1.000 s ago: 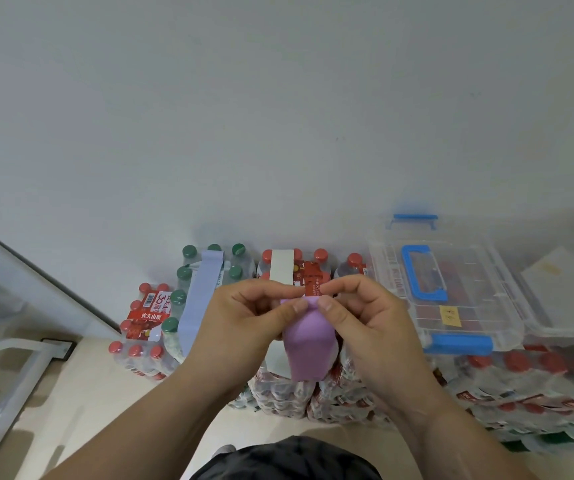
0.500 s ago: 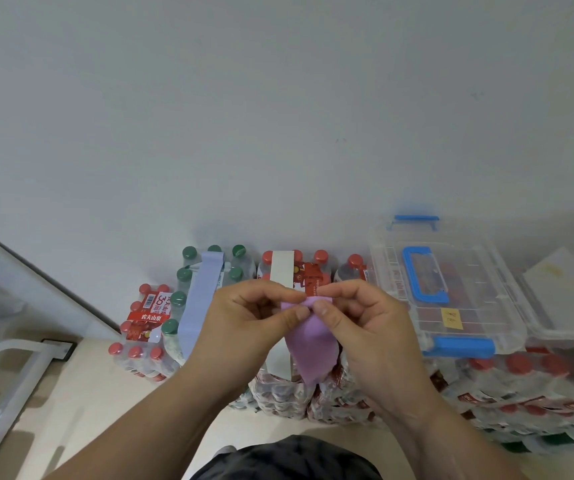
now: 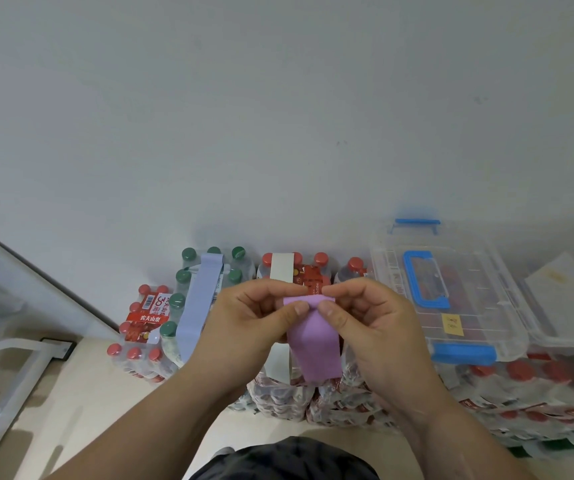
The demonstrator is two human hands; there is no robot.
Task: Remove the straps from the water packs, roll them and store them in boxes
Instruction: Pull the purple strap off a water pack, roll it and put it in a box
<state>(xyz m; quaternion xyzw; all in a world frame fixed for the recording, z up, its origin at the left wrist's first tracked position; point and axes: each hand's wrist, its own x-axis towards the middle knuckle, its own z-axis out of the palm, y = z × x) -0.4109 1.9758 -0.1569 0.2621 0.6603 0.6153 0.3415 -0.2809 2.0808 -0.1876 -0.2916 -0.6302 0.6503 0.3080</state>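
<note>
Both hands hold a purple strap (image 3: 316, 344) in front of the water packs. My left hand (image 3: 254, 323) and my right hand (image 3: 368, 323) pinch its folded top end between thumbs and fingers, while the rest hangs down. A light blue strap (image 3: 198, 303) lies over the green-capped pack (image 3: 209, 271). A white strap (image 3: 281, 268) runs over the red-capped pack (image 3: 313, 275) behind my hands. A clear storage box (image 3: 451, 299) with blue handle and latches sits closed on packs at the right.
A smaller red-capped pack (image 3: 143, 327) stands at the left on the beige floor (image 3: 81, 393). A white wall rises behind the packs. A white metal frame (image 3: 4, 372) is at the far left. More wrapped packs (image 3: 528, 393) lie under the box.
The hanging part of the purple strap has grown shorter as its top end is folded over between my fingers. Both hands stay in the same place.
</note>
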